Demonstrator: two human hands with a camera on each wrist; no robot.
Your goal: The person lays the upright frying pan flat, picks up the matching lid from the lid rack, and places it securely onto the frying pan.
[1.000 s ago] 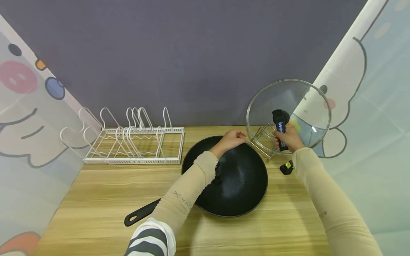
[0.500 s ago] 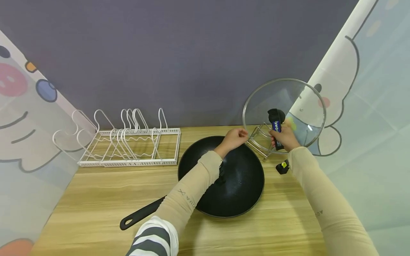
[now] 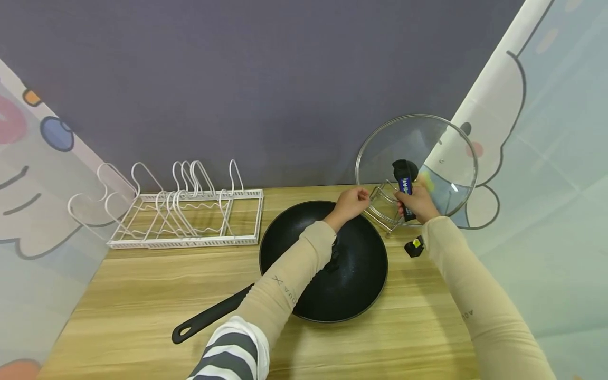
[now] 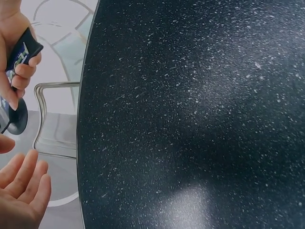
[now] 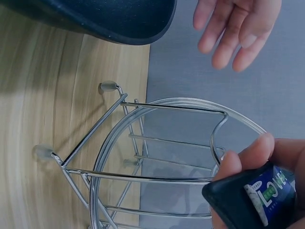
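Observation:
My right hand (image 3: 418, 203) grips the black upright handle (image 3: 405, 192) of a large glass lid (image 3: 423, 137). The lid stands on edge in a small chrome wire rack (image 5: 143, 176), its steel rim between the wires. My left hand (image 3: 352, 203) hovers above the far right part of a black wok (image 3: 351, 279), beside the rack, with loosely bent fingers and nothing in them. In the left wrist view, the fingers of my left hand (image 4: 24, 191) look relaxed, just below the lid handle. My left forearm hides part of the wok and its handle.
A white wire rack (image 3: 185, 241) with several upright loops stands at the back left. The wok's long handle (image 3: 209, 319) points toward the front left. A small black object with a yellow mark (image 3: 414, 246) lies right of the wok. Printed curtains flank the wooden table.
The head view has turned slightly to the right. My left hand has shifted a little right over the wok, closer to the chrome rack. My right hand still holds the lid handle.

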